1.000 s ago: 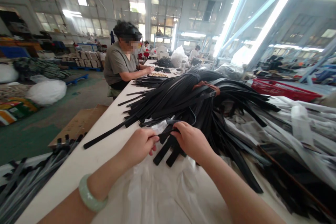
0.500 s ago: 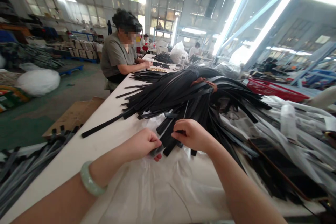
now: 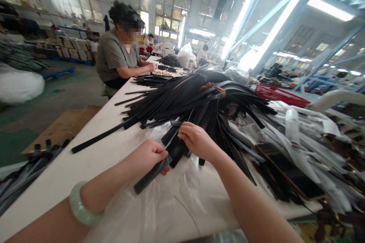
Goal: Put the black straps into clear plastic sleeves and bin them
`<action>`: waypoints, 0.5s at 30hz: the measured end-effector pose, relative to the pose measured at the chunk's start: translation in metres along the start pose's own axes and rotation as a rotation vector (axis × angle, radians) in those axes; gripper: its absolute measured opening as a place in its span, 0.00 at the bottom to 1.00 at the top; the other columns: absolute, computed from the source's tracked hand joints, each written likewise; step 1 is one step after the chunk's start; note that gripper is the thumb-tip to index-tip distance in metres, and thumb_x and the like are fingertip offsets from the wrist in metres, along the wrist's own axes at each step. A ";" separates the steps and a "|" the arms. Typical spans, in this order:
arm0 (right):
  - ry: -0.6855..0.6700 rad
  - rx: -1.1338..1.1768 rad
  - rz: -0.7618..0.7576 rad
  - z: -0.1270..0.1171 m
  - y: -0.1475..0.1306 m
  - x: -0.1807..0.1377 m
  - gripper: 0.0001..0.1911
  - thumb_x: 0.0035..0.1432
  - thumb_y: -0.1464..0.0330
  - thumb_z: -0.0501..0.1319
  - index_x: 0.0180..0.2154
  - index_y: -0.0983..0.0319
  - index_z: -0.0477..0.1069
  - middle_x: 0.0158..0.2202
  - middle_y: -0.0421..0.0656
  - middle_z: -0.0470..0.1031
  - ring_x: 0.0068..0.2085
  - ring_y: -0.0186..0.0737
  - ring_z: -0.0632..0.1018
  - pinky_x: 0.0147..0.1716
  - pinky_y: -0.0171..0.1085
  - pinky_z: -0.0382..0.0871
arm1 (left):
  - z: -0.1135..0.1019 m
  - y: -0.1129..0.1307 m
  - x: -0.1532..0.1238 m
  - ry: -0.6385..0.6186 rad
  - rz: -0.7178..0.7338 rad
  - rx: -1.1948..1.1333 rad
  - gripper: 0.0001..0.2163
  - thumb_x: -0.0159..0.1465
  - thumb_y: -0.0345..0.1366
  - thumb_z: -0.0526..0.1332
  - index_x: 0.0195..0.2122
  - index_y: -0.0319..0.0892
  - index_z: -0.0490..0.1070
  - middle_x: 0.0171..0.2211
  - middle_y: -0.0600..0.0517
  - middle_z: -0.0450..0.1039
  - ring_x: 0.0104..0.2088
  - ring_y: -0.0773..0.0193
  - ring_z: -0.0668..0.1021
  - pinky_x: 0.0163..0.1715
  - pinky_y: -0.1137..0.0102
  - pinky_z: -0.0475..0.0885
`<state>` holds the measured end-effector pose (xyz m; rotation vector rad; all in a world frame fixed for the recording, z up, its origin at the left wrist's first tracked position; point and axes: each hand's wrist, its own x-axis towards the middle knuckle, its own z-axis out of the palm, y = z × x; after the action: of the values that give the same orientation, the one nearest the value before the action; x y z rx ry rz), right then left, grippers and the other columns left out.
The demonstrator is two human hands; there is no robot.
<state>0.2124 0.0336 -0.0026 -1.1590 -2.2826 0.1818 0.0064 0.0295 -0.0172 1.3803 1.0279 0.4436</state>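
My left hand (image 3: 152,156) is closed, thumb over fingers, around a flat black strap (image 3: 149,177). The strap's end points down towards me, and its surface looks greyish and shiny there. Close by, my right hand (image 3: 196,140) has its fingers curled in at the front edge of the strap pile. What they grip is hidden by the fingers. A large heap of black straps (image 3: 182,91) lies just beyond both hands, bound with a brown tie (image 3: 213,88). Beneath my hands, clear plastic sheeting (image 3: 159,209) covers part of the white table (image 3: 94,159).
A phone (image 3: 289,169) and plastic-wrapped strips (image 3: 302,133) lie to the right. Behind them is a red crate (image 3: 281,95). More straps (image 3: 37,167) sit below the table's left edge, near flattened cardboard (image 3: 62,125). A co-worker (image 3: 121,51) works at the table's far left side.
A longer piece of strap now extends below my left hand. My right hand's fingers have closed in further, and the dark piece seen in them before is hidden. The view has shifted right.
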 end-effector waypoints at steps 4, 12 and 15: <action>0.119 0.006 -0.028 0.012 -0.034 -0.001 0.11 0.63 0.74 0.51 0.28 0.62 0.66 0.30 0.43 0.67 0.33 0.37 0.69 0.34 0.35 0.64 | 0.003 0.004 -0.002 0.003 0.011 -0.099 0.16 0.53 0.47 0.64 0.20 0.38 0.72 0.22 0.44 0.78 0.24 0.58 0.80 0.28 0.67 0.74; 0.000 -0.023 0.053 0.004 -0.001 -0.001 0.10 0.63 0.63 0.59 0.33 0.62 0.70 0.36 0.43 0.70 0.36 0.36 0.72 0.36 0.34 0.65 | 0.001 0.012 -0.007 0.033 -0.029 -0.077 0.19 0.54 0.52 0.64 0.25 0.38 0.73 0.27 0.44 0.80 0.29 0.57 0.81 0.30 0.68 0.72; 0.084 -0.055 0.073 0.004 0.007 0.001 0.12 0.62 0.60 0.61 0.32 0.62 0.71 0.35 0.42 0.70 0.35 0.35 0.72 0.35 0.33 0.65 | 0.002 0.011 -0.011 -0.042 -0.143 -0.168 0.21 0.53 0.56 0.64 0.32 0.40 0.74 0.30 0.46 0.79 0.28 0.59 0.80 0.28 0.69 0.72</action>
<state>0.2150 0.0388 -0.0077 -1.2557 -2.1859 0.0961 0.0057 0.0222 -0.0040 1.1545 1.0239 0.3837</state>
